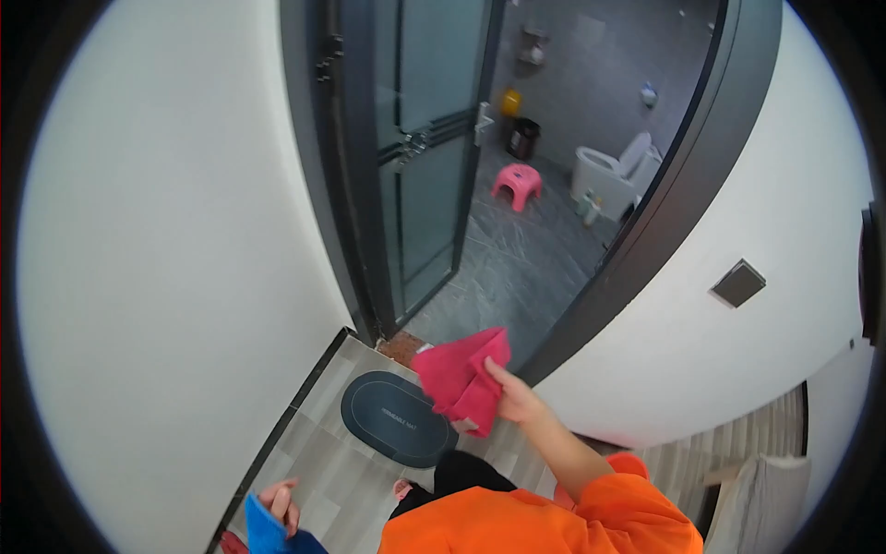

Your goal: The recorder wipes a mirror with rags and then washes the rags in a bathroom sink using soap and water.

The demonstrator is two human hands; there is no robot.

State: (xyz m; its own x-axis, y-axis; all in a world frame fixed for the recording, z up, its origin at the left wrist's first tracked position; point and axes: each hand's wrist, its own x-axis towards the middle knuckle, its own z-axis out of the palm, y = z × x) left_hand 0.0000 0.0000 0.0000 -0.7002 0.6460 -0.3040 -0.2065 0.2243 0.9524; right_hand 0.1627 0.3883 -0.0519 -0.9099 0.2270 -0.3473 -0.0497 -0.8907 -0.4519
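Note:
My right hand (519, 397) reaches forward and grips a dark pink cloth (452, 374) between thumb and fingers. The cloth hangs in folds, with a pale tag at its lower edge. Its exact kind does not show. At the lower left, my left hand (281, 508) has curled fingers against a bright blue cloth (263, 526); dark blue fabric (303, 543) lies beside it. A bit of red fabric (233, 543) shows at the frame's lower edge. My left forearm is hidden.
A dark oval mat (397, 420) lies before the doorway. The dark-framed glass door (429, 185) stands open. Beyond are a pink stool (518, 185), a dark bin (523, 138) and a toilet (609, 175) with its lid up. A wall switch (739, 283) is at the right.

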